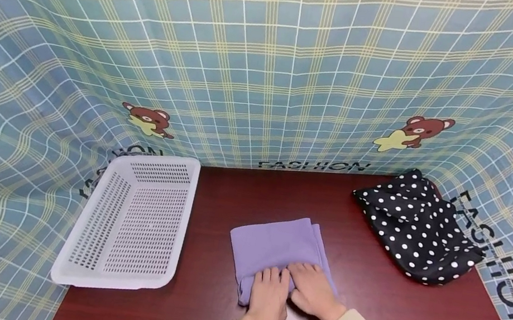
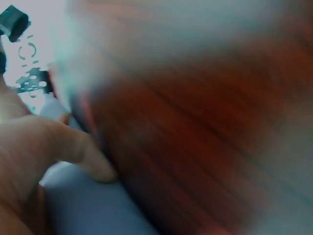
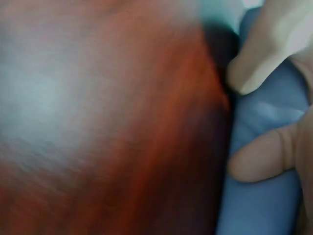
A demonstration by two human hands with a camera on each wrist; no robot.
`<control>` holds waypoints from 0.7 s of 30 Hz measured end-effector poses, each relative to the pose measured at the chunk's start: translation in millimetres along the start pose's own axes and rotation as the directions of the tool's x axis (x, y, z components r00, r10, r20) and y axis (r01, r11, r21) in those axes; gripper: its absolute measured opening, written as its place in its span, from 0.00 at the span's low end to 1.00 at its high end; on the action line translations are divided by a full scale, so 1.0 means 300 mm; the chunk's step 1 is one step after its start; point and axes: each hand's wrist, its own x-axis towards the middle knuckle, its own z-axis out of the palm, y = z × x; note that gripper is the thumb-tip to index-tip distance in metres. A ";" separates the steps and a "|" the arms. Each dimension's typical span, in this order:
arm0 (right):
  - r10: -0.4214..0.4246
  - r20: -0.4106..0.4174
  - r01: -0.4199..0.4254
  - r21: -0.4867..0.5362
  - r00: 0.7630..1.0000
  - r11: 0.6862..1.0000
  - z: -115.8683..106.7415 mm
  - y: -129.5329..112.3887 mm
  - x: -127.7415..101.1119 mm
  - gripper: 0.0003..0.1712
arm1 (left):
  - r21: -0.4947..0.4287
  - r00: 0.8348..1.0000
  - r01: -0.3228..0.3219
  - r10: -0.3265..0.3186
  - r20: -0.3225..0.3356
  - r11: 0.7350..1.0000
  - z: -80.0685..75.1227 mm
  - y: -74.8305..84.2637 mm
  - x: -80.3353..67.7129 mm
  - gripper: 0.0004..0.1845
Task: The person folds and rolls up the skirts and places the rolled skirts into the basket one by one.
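A folded purple cloth [image 1: 273, 242] lies on the table, its near edge bunched into a thick roll. My left hand [image 1: 267, 300] grips that roll near its middle, fingers over the top and thumb on the near side. Close beside it, my right hand [image 1: 315, 294] holds the same edge further right, its fingertips nearly meeting the left hand. In the left wrist view, the thumb [image 2: 83, 152] presses on the cloth [image 2: 93, 205], which looks bluish there. The right wrist view shows a thumb [image 3: 261, 156] against the cloth [image 3: 264, 205]; the fingers' far side is hidden.
A white perforated plastic basket [image 1: 186, 216] stands to the left on the dark red table [image 1: 221, 188]. Black fabric with white dots [image 1: 423, 227] lies heaped at the back right. A checked curtain [image 1: 271, 72] with bear prints surrounds the table at the back and sides.
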 end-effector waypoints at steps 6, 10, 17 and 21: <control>0.028 0.066 -0.024 -0.061 0.997 0.998 -0.046 0.007 -0.009 0.25 | -0.104 0.995 -0.094 0.091 -0.031 0.990 0.041 0.000 0.052 0.25; -0.012 -0.020 0.008 -0.175 1.000 0.985 -0.056 0.002 -0.055 0.32 | -0.292 0.984 -0.101 0.138 0.109 0.951 0.025 -0.024 0.085 0.22; -0.055 -0.130 0.022 -0.245 0.990 0.969 -0.017 0.003 -0.070 0.28 | -0.507 0.911 0.030 0.185 0.368 0.862 -0.027 -0.073 0.133 0.19; -0.054 -0.055 0.039 -0.239 0.997 0.970 0.015 -0.009 -0.046 0.27 | -0.483 0.947 0.053 0.110 0.303 0.874 -0.027 -0.077 0.090 0.21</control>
